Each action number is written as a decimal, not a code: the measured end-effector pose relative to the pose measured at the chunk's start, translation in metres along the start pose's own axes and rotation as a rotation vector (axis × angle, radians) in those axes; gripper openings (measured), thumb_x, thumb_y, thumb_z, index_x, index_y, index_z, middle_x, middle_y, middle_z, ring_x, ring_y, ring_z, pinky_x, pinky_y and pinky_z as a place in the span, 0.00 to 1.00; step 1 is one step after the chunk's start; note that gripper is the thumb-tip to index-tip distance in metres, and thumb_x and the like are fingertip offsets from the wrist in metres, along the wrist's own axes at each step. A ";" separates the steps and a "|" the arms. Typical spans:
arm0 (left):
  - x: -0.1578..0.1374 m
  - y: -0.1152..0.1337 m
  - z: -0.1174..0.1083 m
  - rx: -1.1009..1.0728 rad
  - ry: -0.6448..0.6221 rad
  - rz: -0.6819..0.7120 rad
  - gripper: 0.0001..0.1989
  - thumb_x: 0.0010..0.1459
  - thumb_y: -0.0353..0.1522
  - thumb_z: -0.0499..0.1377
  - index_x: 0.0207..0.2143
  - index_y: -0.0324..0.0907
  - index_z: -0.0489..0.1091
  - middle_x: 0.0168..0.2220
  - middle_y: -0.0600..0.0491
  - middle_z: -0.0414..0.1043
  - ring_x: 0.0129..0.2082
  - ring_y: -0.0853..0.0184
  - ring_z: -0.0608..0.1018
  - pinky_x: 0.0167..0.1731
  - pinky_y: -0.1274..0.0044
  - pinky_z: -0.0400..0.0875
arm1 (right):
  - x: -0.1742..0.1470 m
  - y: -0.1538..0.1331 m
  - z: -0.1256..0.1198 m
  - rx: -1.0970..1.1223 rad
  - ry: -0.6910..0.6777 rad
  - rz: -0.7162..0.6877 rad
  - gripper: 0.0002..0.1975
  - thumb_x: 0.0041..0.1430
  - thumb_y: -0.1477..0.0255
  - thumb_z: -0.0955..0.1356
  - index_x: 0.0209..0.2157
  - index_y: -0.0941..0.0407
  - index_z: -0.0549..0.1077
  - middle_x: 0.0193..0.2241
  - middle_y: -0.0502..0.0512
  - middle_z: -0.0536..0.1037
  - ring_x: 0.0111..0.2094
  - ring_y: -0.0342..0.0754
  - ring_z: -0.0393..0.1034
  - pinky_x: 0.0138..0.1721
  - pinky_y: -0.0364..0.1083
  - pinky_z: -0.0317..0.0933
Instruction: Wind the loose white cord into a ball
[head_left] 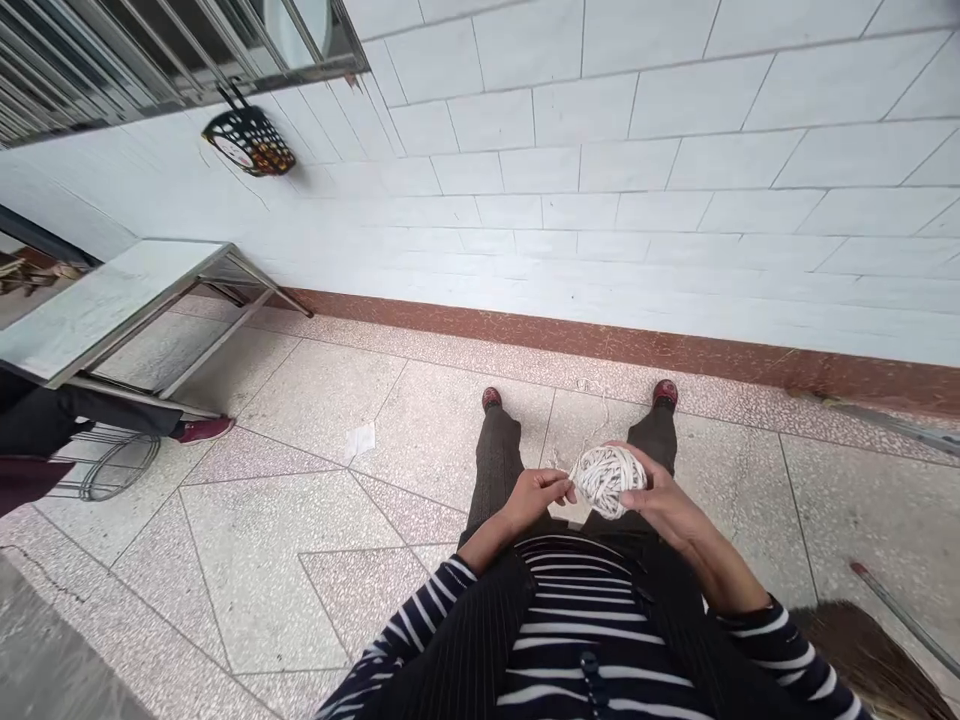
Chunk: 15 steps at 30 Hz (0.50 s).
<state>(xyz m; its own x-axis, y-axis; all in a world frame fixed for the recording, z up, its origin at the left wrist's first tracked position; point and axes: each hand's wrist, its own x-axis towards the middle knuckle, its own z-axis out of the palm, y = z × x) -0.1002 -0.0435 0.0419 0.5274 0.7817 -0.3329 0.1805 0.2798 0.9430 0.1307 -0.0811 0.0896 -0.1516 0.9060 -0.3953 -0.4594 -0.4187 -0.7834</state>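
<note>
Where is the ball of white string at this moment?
In the head view, the ball of white string sits right of centre, cupped in the right hand, the left hand touching its side.

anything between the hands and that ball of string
Nothing visible. The right hand cups the ball of string directly, and the left hand touches its left side with the fingertips. No other object sits between them.

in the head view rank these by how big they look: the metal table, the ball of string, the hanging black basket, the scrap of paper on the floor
1. metal table, largest by far
2. hanging black basket and ball of string: they look about alike, and the ball, held in both hands, is nearer the camera, so unranked
3. scrap of paper, smallest
</note>
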 end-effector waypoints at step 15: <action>0.045 -0.021 -0.006 0.026 0.039 -0.031 0.22 0.56 0.49 0.58 0.26 0.37 0.73 0.26 0.52 0.75 0.25 0.71 0.74 0.30 0.78 0.72 | -0.007 -0.047 0.027 0.049 -0.126 -0.127 0.44 0.26 0.68 0.85 0.53 0.51 0.77 0.49 0.59 0.81 0.53 0.63 0.74 0.52 0.55 0.68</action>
<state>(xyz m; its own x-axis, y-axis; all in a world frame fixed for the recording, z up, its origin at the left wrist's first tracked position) -0.0850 -0.0105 0.0073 0.4891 0.7940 -0.3611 0.2182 0.2894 0.9320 0.1300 -0.0656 0.1417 -0.1972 0.9532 -0.2291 -0.5230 -0.3000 -0.7978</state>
